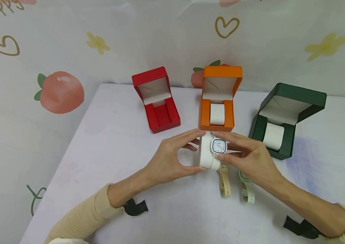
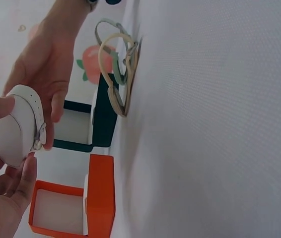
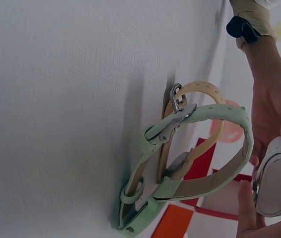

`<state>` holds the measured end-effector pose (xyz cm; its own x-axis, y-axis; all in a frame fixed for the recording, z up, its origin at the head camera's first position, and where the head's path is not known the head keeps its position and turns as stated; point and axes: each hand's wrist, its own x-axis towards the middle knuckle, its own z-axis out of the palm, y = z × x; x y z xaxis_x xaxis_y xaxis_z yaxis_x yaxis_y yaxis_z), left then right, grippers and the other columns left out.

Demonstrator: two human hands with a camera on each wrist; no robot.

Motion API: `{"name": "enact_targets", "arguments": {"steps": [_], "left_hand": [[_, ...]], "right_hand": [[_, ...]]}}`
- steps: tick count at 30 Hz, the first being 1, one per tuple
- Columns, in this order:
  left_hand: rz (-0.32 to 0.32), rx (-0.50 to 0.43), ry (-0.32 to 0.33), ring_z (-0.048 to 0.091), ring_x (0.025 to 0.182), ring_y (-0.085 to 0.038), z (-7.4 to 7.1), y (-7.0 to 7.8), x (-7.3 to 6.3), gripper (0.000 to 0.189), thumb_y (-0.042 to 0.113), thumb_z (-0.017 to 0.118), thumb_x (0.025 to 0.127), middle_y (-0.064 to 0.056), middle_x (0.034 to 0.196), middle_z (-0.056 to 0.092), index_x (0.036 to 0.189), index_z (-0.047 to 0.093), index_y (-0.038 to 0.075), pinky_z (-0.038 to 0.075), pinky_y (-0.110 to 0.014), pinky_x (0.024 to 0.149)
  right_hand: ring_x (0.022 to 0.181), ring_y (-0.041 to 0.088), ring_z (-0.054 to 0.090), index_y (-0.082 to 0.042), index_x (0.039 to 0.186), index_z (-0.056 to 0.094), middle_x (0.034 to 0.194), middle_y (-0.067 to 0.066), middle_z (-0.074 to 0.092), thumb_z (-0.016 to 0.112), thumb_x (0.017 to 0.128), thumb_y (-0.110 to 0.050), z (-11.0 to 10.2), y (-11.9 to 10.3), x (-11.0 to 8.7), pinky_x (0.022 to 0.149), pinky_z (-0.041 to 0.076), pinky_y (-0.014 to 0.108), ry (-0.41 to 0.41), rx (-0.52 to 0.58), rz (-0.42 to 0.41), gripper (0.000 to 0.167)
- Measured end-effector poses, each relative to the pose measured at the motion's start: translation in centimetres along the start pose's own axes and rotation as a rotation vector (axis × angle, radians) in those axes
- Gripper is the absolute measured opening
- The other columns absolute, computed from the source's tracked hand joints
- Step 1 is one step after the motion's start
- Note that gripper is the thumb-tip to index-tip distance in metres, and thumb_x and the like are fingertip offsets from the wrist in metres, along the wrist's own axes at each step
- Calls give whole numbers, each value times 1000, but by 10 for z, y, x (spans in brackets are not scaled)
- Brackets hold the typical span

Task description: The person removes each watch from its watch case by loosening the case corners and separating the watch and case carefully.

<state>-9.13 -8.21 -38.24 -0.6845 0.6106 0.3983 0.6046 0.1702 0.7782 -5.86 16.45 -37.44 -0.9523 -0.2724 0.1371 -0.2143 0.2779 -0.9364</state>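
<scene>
My left hand grips a white watch pillow by its two ends, between thumb and fingers. On the pillow's right part sits a white watch with a rounded square dial facing up. My right hand pinches that watch from the right side, thumb below the dial and fingers above it. In the left wrist view, the white strap with its buckle curves along the pillow's edge. Just below the pillow in the head view lie a beige watch and a mint green watch, the latter partly under my right hand.
Along the back of the table stand three opened watch boxes. The red box has no pillow in its slot; the orange box and the dark green box each hold a white pillow. Behind them hangs a white printed cloth.
</scene>
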Motion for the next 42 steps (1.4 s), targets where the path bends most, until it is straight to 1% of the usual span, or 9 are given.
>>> {"name": "enact_targets", "arguments": {"steps": [9, 14, 18, 23, 28, 31, 35, 39, 42], "left_hand": [[-16, 11, 12, 61, 112, -11, 1, -1, -2, 77, 14, 89, 74, -6, 140, 57, 140, 52, 3, 55, -25, 90], [-19, 15, 5, 60, 112, -11, 1, -1, -3, 77, 14, 88, 74, -6, 140, 57, 141, 52, 3, 55, -25, 90], [-17, 18, 15, 61, 112, -12, 1, 0, -2, 76, 14, 88, 75, -6, 140, 57, 141, 52, 3, 55, -25, 90], [-28, 37, 52, 62, 111, -12, 1, 1, -2, 77, 14, 88, 75, -6, 138, 58, 142, 51, 4, 55, -25, 89], [-48, 10, 64, 62, 110, -12, 0, -1, -2, 77, 12, 88, 74, -5, 134, 60, 141, 52, 4, 56, -26, 89], [-45, -3, 53, 62, 110, -12, -1, -3, -3, 76, 11, 88, 74, -5, 133, 61, 140, 52, 4, 55, -25, 89], [-41, -12, 42, 62, 110, -12, -2, -4, -3, 75, 12, 88, 75, -5, 133, 61, 141, 52, 5, 55, -25, 90], [-38, -24, 41, 62, 109, -11, -2, -4, -3, 75, 12, 87, 75, -4, 132, 62, 140, 52, 6, 55, -25, 90], [-41, -24, 35, 63, 109, -11, -3, -5, -3, 75, 12, 88, 75, -4, 131, 62, 140, 52, 6, 55, -25, 90]], "right_hand": [[101, 15, 67, -16, 136, 63, 132, 4, 61, 77, 85, -3, 4, 0, -1, 84, 57, 25, 30, 39, 40, 54], [97, 15, 68, -16, 135, 64, 130, 2, 63, 77, 85, -2, 4, 0, -1, 82, 57, 25, 41, 25, 23, 53], [99, 14, 68, -16, 134, 65, 130, 3, 63, 77, 85, -1, 4, -2, -2, 83, 57, 24, 68, 17, 17, 53], [99, 13, 68, -20, 135, 64, 129, 6, 64, 78, 86, -7, 7, -3, -3, 81, 57, 23, 115, -16, 66, 53], [98, 16, 69, -21, 135, 64, 127, 7, 64, 78, 86, -9, 7, -3, -2, 79, 58, 24, 130, -11, 104, 53], [99, 14, 68, -21, 135, 64, 125, 5, 65, 78, 86, -8, 6, -2, -2, 81, 57, 24, 117, -18, 86, 53], [102, 13, 65, -16, 135, 64, 129, 3, 62, 77, 84, -2, 6, 1, -1, 84, 56, 24, 99, -16, 14, 54], [101, 13, 65, -12, 134, 64, 128, 1, 62, 77, 82, 4, 5, 3, 0, 83, 57, 25, 83, -17, -52, 56], [96, 12, 67, -12, 134, 64, 122, 0, 65, 77, 82, 4, 3, 3, 1, 80, 57, 25, 84, -35, -74, 56]]}}
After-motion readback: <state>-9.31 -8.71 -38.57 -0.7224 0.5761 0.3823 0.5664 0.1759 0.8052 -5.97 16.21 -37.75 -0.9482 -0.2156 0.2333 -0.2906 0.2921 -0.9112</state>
